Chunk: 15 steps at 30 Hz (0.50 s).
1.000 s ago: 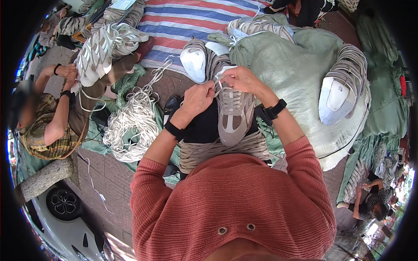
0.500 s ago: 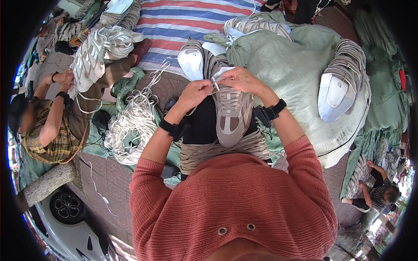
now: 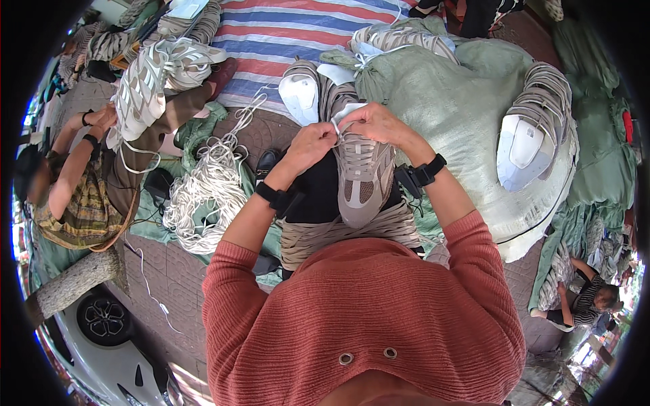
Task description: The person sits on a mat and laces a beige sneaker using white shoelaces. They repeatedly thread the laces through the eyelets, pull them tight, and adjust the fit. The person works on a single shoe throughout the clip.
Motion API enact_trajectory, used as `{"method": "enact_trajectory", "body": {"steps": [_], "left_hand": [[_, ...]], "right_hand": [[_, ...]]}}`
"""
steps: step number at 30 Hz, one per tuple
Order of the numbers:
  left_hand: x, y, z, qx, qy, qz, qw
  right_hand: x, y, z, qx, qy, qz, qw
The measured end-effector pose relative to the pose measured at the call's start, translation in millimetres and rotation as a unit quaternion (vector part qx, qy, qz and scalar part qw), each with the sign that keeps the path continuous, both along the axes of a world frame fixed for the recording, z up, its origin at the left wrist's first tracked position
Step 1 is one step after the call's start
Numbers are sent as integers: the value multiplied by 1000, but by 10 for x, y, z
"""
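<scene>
A grey-beige sneaker upper [image 3: 361, 179] lies over my lap, toe toward me, with flat laces crossing its front. My left hand [image 3: 315, 143] is closed in a pinch at the left side of its top eyelets. From the other side my right hand [image 3: 374, 126] pinches at the same spot, thumb and forefinger together. A pale shoelace [image 3: 336, 126] runs between the fingertips of both hands; its ends are hidden. Just beyond my hands stands a stack of nested uppers with a white-toed one [image 3: 298, 95] beside it.
A tangled heap of white laces [image 3: 206, 196] lies at left, near a co-worker [image 3: 71, 176] with pale uppers [image 3: 142, 91]. Right, a green sack [image 3: 447, 101] carries another upper stack [image 3: 525, 145]. A striped sheet [image 3: 271, 34] spreads at the far side; a car [image 3: 101, 358] stands lower left.
Both hands stay at the top eyelets, the fingertips now slightly closer together around the lace. The left co-worker's arms have shifted a little; the sneaker upper has hardly moved.
</scene>
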State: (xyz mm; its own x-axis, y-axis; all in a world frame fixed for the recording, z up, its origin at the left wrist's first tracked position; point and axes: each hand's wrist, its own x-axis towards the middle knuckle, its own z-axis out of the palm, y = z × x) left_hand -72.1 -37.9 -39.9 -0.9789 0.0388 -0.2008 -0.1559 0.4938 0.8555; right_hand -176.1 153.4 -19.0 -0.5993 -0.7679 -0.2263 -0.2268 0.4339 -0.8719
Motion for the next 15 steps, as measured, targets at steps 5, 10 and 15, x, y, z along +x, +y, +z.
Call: {"method": "enact_trajectory", "body": {"steps": [5, 10, 15], "left_hand": [[-16, 24, 67, -78, 28, 2, 997], [-4, -44, -4, -38, 19, -11, 999], [217, -81, 269, -51, 141, -60, 987]], "right_hand": [[39, 8, -10, 45, 94, 10, 994], [106, -74, 67, 121, 117, 15, 986], [-36, 55, 40, -19, -87, -5, 996]]}}
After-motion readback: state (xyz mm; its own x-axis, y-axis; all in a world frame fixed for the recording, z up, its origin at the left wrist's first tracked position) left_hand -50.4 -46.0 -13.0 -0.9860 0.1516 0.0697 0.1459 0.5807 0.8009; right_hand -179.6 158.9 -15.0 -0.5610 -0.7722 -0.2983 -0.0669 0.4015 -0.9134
